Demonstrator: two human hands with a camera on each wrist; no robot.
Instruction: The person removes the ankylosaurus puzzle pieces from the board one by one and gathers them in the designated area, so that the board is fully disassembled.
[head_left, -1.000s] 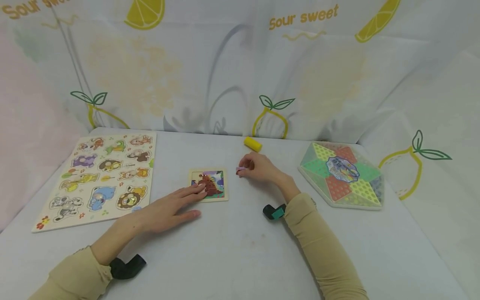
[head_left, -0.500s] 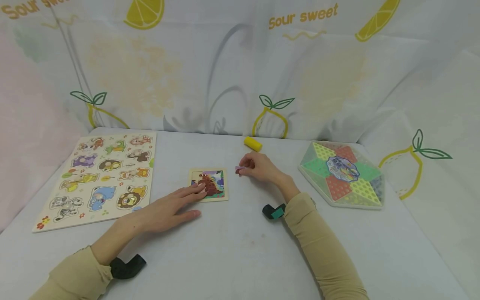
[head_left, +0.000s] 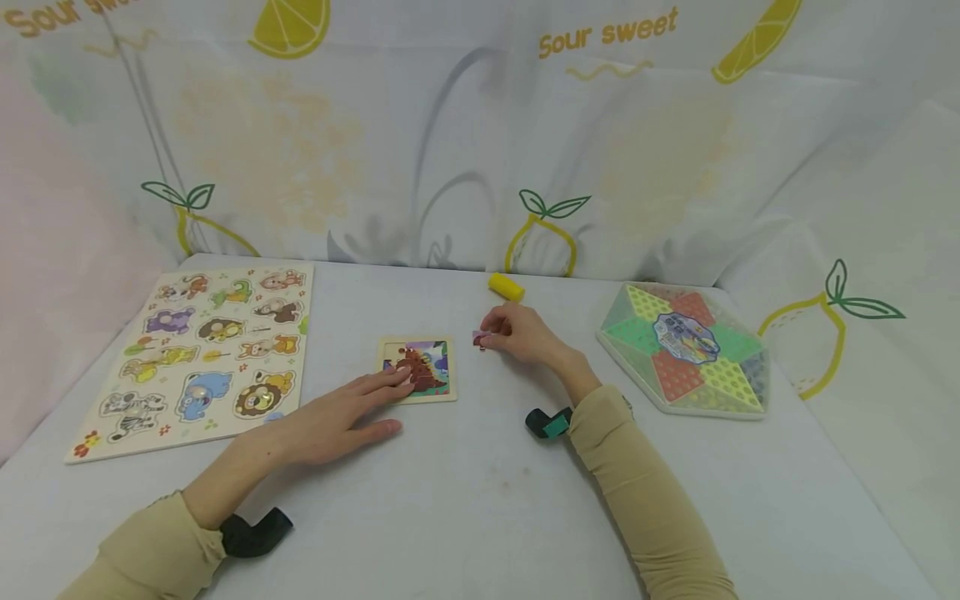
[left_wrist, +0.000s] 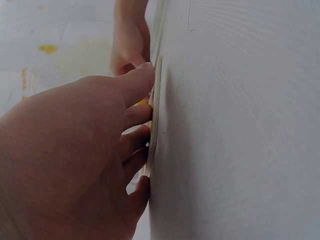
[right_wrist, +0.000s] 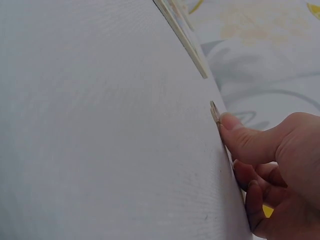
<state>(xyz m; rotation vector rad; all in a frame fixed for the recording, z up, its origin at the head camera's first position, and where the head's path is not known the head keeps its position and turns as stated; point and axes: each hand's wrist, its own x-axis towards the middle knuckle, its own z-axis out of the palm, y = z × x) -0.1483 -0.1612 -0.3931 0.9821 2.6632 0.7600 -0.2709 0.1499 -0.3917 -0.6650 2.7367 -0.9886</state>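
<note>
A small square jigsaw puzzle [head_left: 431, 375] with a brown dinosaur picture lies in a pale wooden frame at mid-table. My left hand [head_left: 337, 421] rests with its extended fingertips on the puzzle's left part, covering some of the picture. In the left wrist view the frame's thin edge [left_wrist: 156, 100] shows beside those fingers. To the right of the puzzle, my right hand [head_left: 521, 335] pinches a small purple and brown puzzle piece [head_left: 478, 337] between thumb and fingers. The right wrist view shows the piece [right_wrist: 215, 112] edge-on at the thumb tip, close to the tabletop.
A large animal puzzle board [head_left: 202, 358] lies on the left. A yellow cylinder [head_left: 506, 287] sits just behind my right hand. On the right is a hexagonal box [head_left: 686, 350] with coloured triangles. A lemon-printed cloth [head_left: 390, 142] hangs behind the table.
The piece in my right fingers has shifted and turned slightly. My left hand stays on the puzzle, and everything else keeps its place.
</note>
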